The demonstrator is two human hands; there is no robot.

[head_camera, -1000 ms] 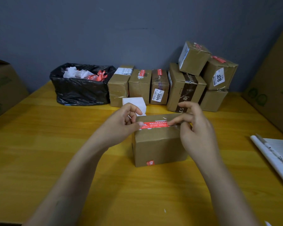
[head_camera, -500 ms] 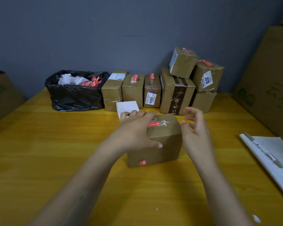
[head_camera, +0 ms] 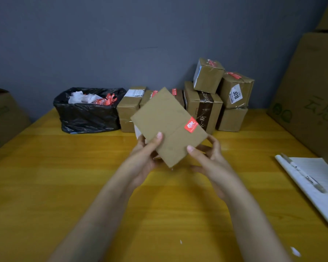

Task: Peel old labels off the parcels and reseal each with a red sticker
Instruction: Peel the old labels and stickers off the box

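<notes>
Two hands grip one small brown parcel (head_camera: 169,125), held clear of the table (head_camera: 64,186) and tilted, broad face toward the camera. Left hand (head_camera: 146,154): thumb flat on that face nr the lower-left edge, fingers curled behind. Right hand (head_camera: 208,159): thumb on the lower edge, fingers wrapped round the lower-right corner. Red sticker (head_camera: 191,125) sits on the face nr the right edge, above the right thumb, touched by neither hand. White slip (head_camera: 137,131) peeks out behind the parcel's left edge by the left fingers; can't tell if it's pinched or lying on the table.

Step looks like an inspection turn: check each face for leftover labels & that the sticker is seated. To do it well, hold by the edges only, keep thumbs off the sticker, and pivot w/ one hand while the other supports. Rub down any lifted corner before setting it aside.

Behind the parcel: row of brown parcels (head_camera: 129,110). Right-rear of it: a stack (head_camera: 191,103), one w/ a white label (head_camera: 235,94) not yet peeled. Left-rear: black bin bag (head_camera: 87,118) w/ white & red scraps. Right of the parcel: notepad (head_camera: 322,190) w/ pen (head_camera: 303,173).
</notes>
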